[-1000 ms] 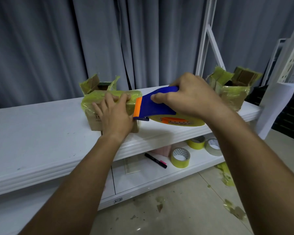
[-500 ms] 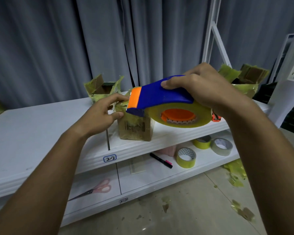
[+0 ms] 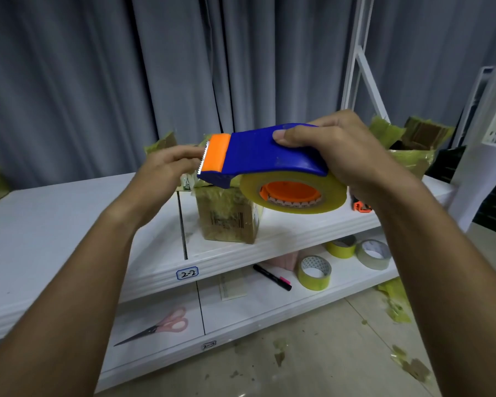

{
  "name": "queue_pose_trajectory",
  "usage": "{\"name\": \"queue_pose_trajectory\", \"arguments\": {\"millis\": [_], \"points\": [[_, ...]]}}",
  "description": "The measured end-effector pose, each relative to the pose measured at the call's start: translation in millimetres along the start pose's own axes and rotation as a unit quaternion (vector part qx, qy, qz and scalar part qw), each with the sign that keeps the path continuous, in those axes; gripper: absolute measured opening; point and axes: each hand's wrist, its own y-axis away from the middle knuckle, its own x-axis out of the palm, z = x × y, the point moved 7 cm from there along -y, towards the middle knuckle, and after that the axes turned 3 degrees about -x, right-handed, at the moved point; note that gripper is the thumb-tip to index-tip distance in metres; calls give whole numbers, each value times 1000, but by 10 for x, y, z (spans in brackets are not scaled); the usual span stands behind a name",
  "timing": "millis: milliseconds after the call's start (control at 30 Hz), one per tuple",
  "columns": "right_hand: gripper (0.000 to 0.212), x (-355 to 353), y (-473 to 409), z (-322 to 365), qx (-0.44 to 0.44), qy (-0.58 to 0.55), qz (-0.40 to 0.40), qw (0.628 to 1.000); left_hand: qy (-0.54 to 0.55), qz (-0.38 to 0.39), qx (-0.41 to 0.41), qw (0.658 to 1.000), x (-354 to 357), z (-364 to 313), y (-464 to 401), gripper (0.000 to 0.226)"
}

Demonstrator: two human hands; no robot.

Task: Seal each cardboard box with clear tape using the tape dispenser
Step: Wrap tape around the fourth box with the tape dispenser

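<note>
The right hand (image 3: pixel 341 156) is gripping the blue plastic tape dispenser (image 3: pixel 264 156), fingers curled over its top, holding it in the air above the white shelf (image 3: pixel 69 213). Its orange toothed cutter end is pointing left, and the roll of clear yellowish tape (image 3: pixel 294 193) is hanging under the blue body. The dispenser is sitting higher and closer to the camera than half a second ago, and a second ago it was pressed against the box top. The left hand (image 3: pixel 166 170) has left the box; its fingertips are reaching to the cutter's teeth, but whether they are pinching a tape end cannot be told. The small brown cardboard box wrapped in yellowish tape (image 3: pixel 226 216) is standing on the shelf's front edge, below the dispenser and untouched. A second open taped box (image 3: pixel 413 150) is standing at the right end. On the lower shelf, three tape rolls (image 3: pixel 315 272), a black marker (image 3: pixel 271 277) and pink-handled scissors (image 3: pixel 161 328) are lying.
</note>
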Motion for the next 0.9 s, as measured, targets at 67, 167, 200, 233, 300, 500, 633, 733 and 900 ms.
{"name": "queue_pose_trajectory", "arguments": {"millis": [67,167,200,233,300,500,633,733,900], "points": [[30,24,-2,3,-5,-15,2,1000,-5,55,-34,998,65,-5,29,24],[26,64,5,9,-14,-32,6,999,32,103,-70,992,136,5,92,27],[25,73,8,11,-17,-32,7,999,49,109,-78,990,155,11,106,31],[25,81,7,12,-19,-32,8,999,61,111,-85,988,164,12,116,37],[24,95,6,11,-19,-33,10,999,84,113,-96,985,176,-12,139,41],[24,100,3,-15,-19,-34,7,999,91,110,-116,983,179,7,164,18],[26,112,-2,-25,-19,-37,2,999,99,108,-109,983,173,0,178,22],[24,115,-5,-14,-21,-49,-3,999,121,111,-97,982,166,-24,189,37],[23,129,-10,-9,-25,-55,-3,998,100,79,-90,988,111,-27,160,28]]}}
